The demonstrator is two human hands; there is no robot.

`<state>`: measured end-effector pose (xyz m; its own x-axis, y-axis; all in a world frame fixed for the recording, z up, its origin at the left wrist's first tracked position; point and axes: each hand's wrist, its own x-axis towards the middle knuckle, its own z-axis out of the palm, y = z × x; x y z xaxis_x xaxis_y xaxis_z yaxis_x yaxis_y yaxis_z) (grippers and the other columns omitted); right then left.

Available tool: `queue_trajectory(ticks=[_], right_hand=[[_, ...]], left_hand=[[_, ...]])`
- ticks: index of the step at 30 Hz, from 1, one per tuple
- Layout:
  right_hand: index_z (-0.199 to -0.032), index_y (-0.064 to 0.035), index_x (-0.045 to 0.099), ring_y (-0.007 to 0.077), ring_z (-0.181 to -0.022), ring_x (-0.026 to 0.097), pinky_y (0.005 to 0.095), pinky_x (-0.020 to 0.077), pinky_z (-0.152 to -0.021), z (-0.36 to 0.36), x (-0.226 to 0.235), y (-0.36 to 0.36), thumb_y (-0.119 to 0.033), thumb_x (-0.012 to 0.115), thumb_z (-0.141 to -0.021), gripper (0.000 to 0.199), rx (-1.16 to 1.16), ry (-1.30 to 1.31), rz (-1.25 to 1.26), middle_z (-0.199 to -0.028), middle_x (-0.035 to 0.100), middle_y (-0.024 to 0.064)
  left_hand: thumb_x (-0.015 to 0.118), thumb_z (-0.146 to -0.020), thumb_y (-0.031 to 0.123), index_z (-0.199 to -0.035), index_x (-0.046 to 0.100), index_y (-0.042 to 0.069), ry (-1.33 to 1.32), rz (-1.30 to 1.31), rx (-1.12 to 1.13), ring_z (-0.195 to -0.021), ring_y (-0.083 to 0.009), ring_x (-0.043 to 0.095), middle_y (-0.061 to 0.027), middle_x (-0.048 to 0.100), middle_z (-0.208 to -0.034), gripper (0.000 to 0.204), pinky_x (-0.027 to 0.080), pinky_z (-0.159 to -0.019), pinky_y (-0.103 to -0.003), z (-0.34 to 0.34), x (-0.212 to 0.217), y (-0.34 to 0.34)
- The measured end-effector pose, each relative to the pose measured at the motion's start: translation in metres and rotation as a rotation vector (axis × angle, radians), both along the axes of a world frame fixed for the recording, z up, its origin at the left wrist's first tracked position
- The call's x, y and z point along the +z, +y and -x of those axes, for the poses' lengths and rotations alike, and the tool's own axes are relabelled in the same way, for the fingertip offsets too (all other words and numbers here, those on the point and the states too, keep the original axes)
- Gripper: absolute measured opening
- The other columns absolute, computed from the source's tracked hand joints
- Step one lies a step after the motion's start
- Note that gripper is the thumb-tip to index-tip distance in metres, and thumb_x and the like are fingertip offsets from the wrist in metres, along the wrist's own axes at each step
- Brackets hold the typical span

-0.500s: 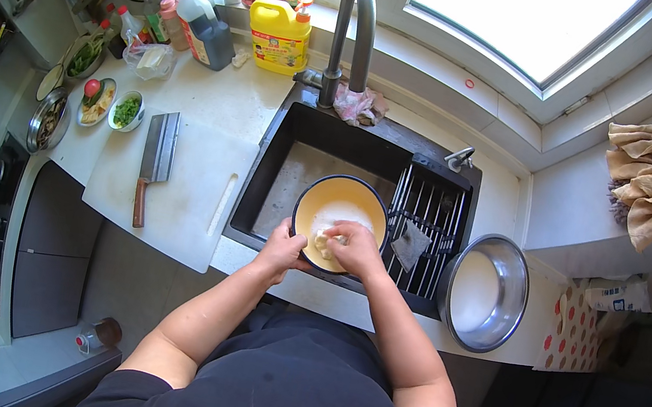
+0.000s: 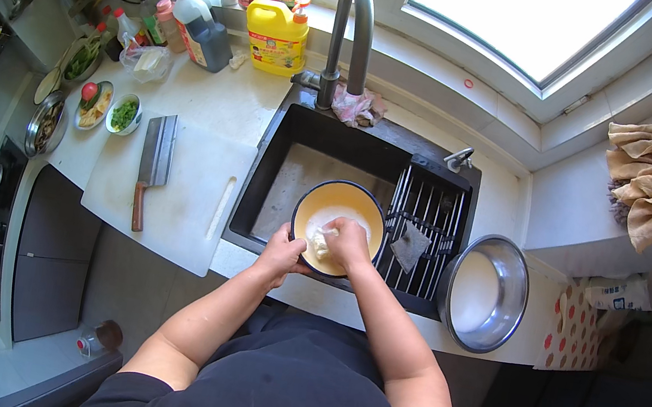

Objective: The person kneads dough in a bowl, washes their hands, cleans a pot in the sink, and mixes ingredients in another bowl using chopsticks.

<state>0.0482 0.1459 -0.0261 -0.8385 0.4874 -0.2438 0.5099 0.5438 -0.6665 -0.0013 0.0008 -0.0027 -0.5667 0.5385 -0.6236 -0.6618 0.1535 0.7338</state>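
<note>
On my feed, left hand [image 2: 280,253] clasps yellow bowl [image 2: 313,208] at sink [image 2: 283,174] edge, right hand's [image 2: 348,243] fingers bunched round pale clump [image 2: 321,245] inside: squeezing, I judge; next calls for bowl steady.

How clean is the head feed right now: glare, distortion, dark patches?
Head view: the window is blown out to white; head view: corners are black, and the counter has a curving front edge; head view: the left hand and right hand at the yellow bowl look well lit.
</note>
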Motion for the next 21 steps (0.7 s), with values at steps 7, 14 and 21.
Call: queue_trajectory(ticks=[7,14,21], right_hand=[[-0.089,-0.0066,0.069,0.0295,-0.087,0.062,0.0353,0.0490,-0.080,-0.002,0.035,0.000,-0.009,0.061,-0.073,0.019,0.275,0.261,-0.147,-0.092,0.066,0.0146],[-0.113,-0.0070,0.061,0.0315,-0.102,0.057,0.0372,0.0451,-0.088,-0.003,0.040,0.009,-0.023,0.070,-0.071,0.046,0.115,0.034,-0.129,-0.107,0.060,0.0203],[-0.095,-0.0063,0.067,0.0338,-0.089,0.060,0.0381,0.0473,-0.081,0.003,0.007,-0.003,-0.019,0.073,-0.064,0.034,0.108,0.024,-0.048,-0.095,0.063,0.0198]], left_hand=[[0.041,-0.077,0.003,-0.115,0.039,0.004,0.015,-0.029,0.010,-0.080,-0.0248,0.065,-0.0137,0.057,-0.101,0.038,0.058,-0.062,-0.038,0.004,0.000,-0.001],[0.042,-0.078,0.003,-0.116,0.038,0.003,0.011,-0.072,0.023,-0.080,-0.0249,0.064,-0.0138,0.056,-0.103,0.038,0.058,-0.061,-0.036,0.007,-0.005,0.000],[0.042,-0.077,0.001,-0.116,0.037,0.003,-0.018,-0.021,-0.021,-0.082,-0.0264,0.065,-0.0149,0.056,-0.103,0.039,0.058,-0.063,-0.038,0.003,0.001,0.004]])
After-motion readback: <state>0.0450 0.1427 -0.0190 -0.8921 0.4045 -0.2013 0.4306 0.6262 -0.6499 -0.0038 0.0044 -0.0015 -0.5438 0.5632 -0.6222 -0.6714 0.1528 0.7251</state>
